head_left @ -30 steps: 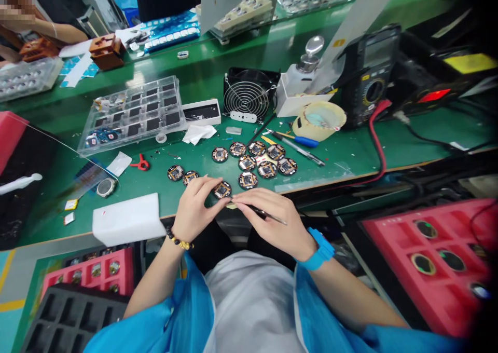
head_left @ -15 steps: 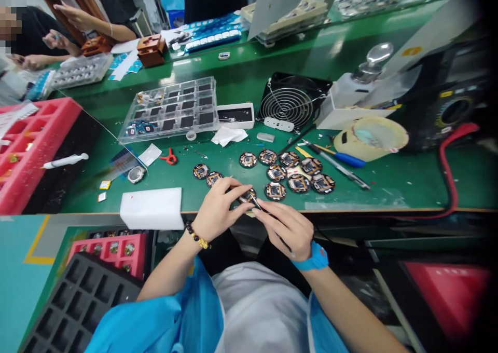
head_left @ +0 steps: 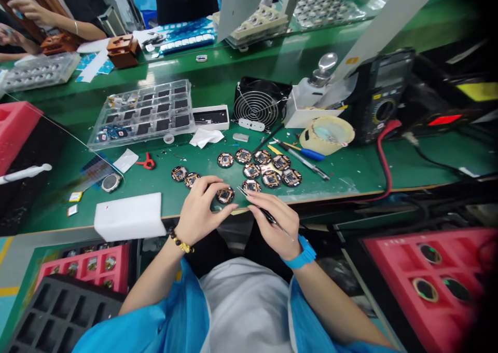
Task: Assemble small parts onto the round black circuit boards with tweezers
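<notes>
Spotting blk fan on green bench, just L of white box w/ bottle in it. Clocking multimeter to R, then clear compt. tray over L, w/ red clip nr it & white block at front edge.

The counter is green. Near its front edge, the round boards are black-rimmed, patched with orange and white; the tweezers are dark and silver, the long block plain white. Farther left, the clip is red. Silver rings pattern the black fan. The beaded bracelet mixes black and gold; the wristband is bright blue.
</notes>
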Motion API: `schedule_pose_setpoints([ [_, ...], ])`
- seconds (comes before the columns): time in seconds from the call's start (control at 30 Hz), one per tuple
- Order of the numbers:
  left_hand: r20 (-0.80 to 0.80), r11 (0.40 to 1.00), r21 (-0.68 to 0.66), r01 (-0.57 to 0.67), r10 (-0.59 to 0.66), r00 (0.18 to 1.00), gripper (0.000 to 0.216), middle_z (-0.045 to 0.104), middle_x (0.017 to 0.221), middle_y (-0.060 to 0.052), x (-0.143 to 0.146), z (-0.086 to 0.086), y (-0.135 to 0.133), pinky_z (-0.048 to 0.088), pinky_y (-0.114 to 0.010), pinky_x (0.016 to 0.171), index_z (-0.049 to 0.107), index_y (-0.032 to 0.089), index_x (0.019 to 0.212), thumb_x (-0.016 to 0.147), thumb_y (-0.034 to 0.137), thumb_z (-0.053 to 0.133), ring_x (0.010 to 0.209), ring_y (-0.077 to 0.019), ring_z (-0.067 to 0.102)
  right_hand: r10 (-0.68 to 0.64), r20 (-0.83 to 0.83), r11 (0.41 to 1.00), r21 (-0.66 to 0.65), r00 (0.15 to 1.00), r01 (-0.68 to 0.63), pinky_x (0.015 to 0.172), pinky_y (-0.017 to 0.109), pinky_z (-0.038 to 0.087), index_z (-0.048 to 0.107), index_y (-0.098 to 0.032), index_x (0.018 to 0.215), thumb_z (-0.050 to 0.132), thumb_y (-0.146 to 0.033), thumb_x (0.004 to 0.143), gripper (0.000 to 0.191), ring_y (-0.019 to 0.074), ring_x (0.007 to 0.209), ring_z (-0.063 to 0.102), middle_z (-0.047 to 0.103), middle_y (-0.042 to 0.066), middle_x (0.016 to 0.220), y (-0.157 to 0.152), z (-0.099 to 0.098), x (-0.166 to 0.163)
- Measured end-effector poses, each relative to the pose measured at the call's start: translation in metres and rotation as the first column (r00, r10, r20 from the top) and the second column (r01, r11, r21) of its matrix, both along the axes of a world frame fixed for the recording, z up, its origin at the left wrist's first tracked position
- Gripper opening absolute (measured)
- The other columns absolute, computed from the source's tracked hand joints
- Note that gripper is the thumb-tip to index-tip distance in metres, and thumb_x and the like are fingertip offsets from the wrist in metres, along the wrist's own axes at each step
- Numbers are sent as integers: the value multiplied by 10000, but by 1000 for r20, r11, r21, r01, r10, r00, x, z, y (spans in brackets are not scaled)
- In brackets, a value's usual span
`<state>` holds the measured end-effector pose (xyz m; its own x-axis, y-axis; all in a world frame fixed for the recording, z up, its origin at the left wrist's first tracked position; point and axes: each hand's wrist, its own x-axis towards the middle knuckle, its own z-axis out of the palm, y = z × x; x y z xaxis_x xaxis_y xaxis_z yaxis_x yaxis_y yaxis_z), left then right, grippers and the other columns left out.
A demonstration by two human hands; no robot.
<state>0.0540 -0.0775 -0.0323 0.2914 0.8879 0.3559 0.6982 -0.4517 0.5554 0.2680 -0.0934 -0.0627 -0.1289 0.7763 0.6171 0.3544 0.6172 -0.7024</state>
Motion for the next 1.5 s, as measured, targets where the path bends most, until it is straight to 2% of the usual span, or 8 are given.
schedule_pose_setpoints([
  [0.23,-79,995,64,-80,85,993,184,691,1051,-82,16,5,4,510,-425,950,703,211,1092,971,350,694,1029,-252,625,4,-11,1000,6,1000,-4,971,402,610,733,-273,1254,698,-4,901,445,233,1123,749,781,72,1227,1,1,4],
  [0.47,-223,995,99,-32,53,973,155,699,1112,-71,30,16,12,412,-510,1136,714,222,1095,963,292,675,1116,-272,600,-83,-52,996,13,995,84,972,416,606,751,-286,1206,702,-17,898,412,246,1105,757,789,53,1203,1,2,20],
  [0.77,-270,996,83,26,-3,963,116,725,1046,-55,27,26,27,501,-418,930,705,217,969,1009,299,633,1027,-244,613,-86,-48,996,27,995,87,979,399,597,750,-259,1188,704,-14,896,384,234,1085,755,788,62,1186,-3,-2,34],
  [0.93,-178,927,282,-249,305,936,126,730,1029,-56,-29,56,95,480,-393,935,716,209,952,1002,307,656,1015,-235,621,-99,-61,992,75,993,103,973,382,593,756,-239,1169,715,-11,886,365,229,1064,757,789,68,1164,-1,-3,45],
  [1.03,-140,865,267,-425,471,871,103,714,990,-47,-68,70,154,462,-370,936,732,194,936,979,274,683,987,-214,614,-103,-63,992,71,993,108,979,368,589,756,-240,1160,707,-19,898,346,220,1068,754,784,64,1171,-1,-3,49],
  [1.2,-151,885,204,-417,450,880,80,723,917,-22,-96,80,211,456,-317,892,735,140,950,925,211,707,870,-143,592,-138,-58,989,36,989,141,998,366,583,739,-250,1225,722,-49,905,379,219,1085,749,781,60,1191,-4,-2,56],
  [1.33,-109,896,228,-382,413,904,141,743,988,-59,-82,83,189,487,-371,902,739,187,980,964,256,617,921,-188,645,-178,-90,984,-21,980,177,1011,378,585,752,-268,1188,718,-69,915,340,223,1098,750,781,48,1205,-6,2,65],
  [1.5,-63,961,212,-178,195,979,206,747,1069,-69,-21,68,98,518,-431,990,722,230,1037,1025,370,572,1061,-240,675,-153,-102,988,-45,983,149,971,383,603,768,-288,1152,701,-98,938,294,221,1063,761,802,28,1143,-3,9,67],
])
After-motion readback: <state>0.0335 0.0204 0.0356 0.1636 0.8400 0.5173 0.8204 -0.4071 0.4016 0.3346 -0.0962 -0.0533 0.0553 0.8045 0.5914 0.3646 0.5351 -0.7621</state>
